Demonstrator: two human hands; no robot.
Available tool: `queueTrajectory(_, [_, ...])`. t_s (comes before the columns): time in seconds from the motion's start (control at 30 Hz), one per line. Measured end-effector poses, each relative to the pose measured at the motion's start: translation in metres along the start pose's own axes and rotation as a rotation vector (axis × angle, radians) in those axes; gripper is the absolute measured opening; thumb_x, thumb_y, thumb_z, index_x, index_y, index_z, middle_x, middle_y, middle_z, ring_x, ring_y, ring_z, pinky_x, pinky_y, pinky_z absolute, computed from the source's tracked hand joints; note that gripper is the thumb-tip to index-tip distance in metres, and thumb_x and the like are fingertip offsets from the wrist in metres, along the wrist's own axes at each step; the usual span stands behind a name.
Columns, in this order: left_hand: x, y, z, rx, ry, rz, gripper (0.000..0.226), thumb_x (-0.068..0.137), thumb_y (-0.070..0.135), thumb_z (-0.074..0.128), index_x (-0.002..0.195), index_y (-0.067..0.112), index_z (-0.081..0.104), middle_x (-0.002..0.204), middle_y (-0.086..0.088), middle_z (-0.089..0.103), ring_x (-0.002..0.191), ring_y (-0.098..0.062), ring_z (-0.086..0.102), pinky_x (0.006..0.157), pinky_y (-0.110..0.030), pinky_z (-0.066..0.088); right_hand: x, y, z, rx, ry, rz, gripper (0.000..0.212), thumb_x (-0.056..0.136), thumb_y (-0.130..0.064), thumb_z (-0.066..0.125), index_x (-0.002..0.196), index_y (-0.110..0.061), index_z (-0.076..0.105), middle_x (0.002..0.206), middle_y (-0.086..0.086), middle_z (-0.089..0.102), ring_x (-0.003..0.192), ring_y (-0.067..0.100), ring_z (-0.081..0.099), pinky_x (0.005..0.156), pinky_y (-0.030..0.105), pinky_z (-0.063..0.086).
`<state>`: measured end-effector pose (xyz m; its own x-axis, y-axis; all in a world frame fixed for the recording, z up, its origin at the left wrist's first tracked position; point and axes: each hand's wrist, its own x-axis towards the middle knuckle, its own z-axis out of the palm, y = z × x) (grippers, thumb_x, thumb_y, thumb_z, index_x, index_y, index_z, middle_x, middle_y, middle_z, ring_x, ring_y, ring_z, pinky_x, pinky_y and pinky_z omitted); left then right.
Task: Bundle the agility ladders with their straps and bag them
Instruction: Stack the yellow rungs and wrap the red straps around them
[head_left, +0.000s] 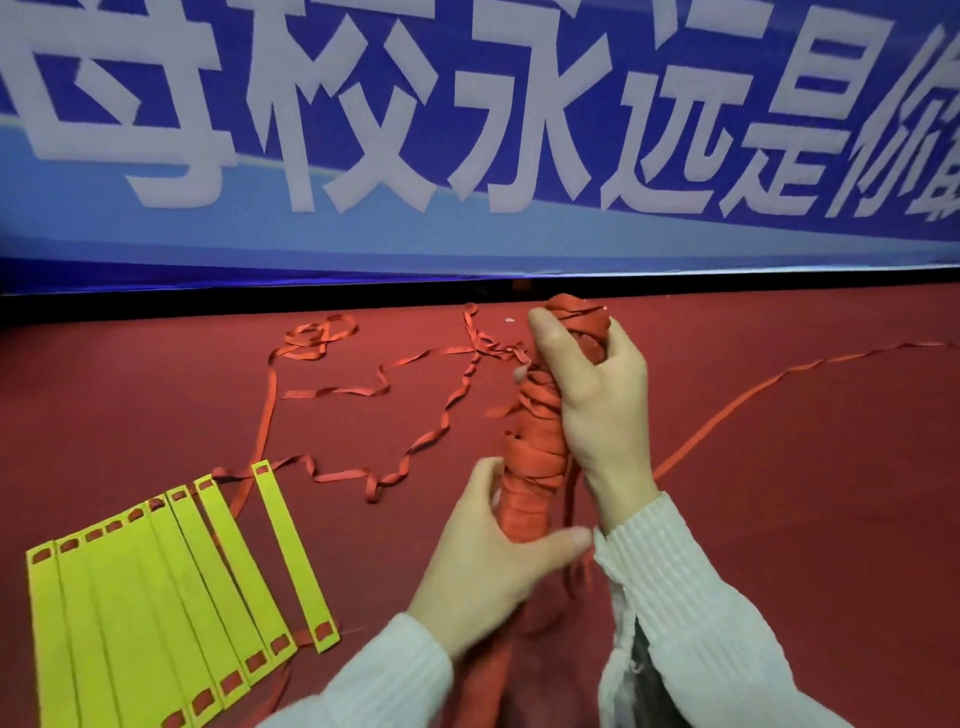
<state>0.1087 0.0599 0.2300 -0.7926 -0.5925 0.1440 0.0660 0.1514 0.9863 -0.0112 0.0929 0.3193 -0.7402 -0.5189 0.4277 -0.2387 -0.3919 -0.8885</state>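
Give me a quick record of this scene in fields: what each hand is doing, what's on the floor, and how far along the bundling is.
left hand: grips the lower end of the red strap-wrapped bundle
right hand: grips the bundle's upper part
bundle: held upright above the floor
yellow flat plastic ladder rungs: lying side by side at lower left, unbundled
loose red webbing strap: trailing in curls over the dark red floor
backdrop: blue banner with white characters
bag: none in view
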Motion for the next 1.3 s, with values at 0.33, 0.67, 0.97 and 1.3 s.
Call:
queueTrajectory(0.33, [0.000, 0.005, -0.009, -0.102, -0.044, -0.063, 0.040, 0.069, 0.031, 0.088, 0.100, 0.019, 0.067, 0.088, -0.002, 0.076, 0.077, -0.019, 0.071, 0.073, -0.035, 0.059, -0.001, 0.006, 0.005, -0.087, 0.080, -0.035, 0.030, 0.081, -0.035, 0.086, 0.098, -0.016, 0.070, 0.086, -0.007, 0.073, 0.078, 0.013, 0.068, 0.077, 0.034, 0.054])
queueTrajectory(0.67, [0.000, 0.006, -0.014, -0.169, -0.057, -0.085, 0.041, 0.065, 0.030, 0.091, 0.096, 0.019, 0.066, 0.080, -0.005, 0.072, 0.068, -0.023, 0.067, 0.065, -0.033, 0.056, -0.007, -0.002, 0.006, -0.068, -0.042, 0.104, 0.031, 0.083, -0.042, 0.079, 0.080, -0.012, 0.070, 0.072, 0.019, 0.072, 0.063, 0.023, 0.071, 0.062, 0.033, 0.054])
queueTrajectory(0.97, [-0.001, 0.010, -0.012, -0.424, -0.235, -0.167, 0.052, 0.060, 0.029, 0.086, 0.099, 0.006, 0.060, 0.072, -0.012, 0.061, 0.054, -0.022, 0.057, 0.055, -0.030, 0.050, -0.003, -0.007, -0.002, 0.023, -0.167, 0.062, 0.034, 0.073, -0.048, 0.080, 0.088, -0.021, 0.066, 0.077, 0.006, 0.068, 0.066, 0.015, 0.068, 0.062, 0.029, 0.053])
queueTrajectory(1.3, [0.003, 0.010, -0.022, -0.318, -0.255, -0.154, 0.023, 0.069, 0.019, 0.085, 0.085, 0.012, 0.069, 0.067, -0.013, 0.058, 0.055, -0.024, 0.057, 0.057, -0.031, 0.053, -0.004, -0.011, -0.003, 0.056, -0.260, 0.111, 0.029, 0.082, -0.026, 0.076, 0.094, -0.002, 0.066, 0.082, 0.028, 0.072, 0.065, 0.023, 0.072, 0.059, 0.028, 0.056])
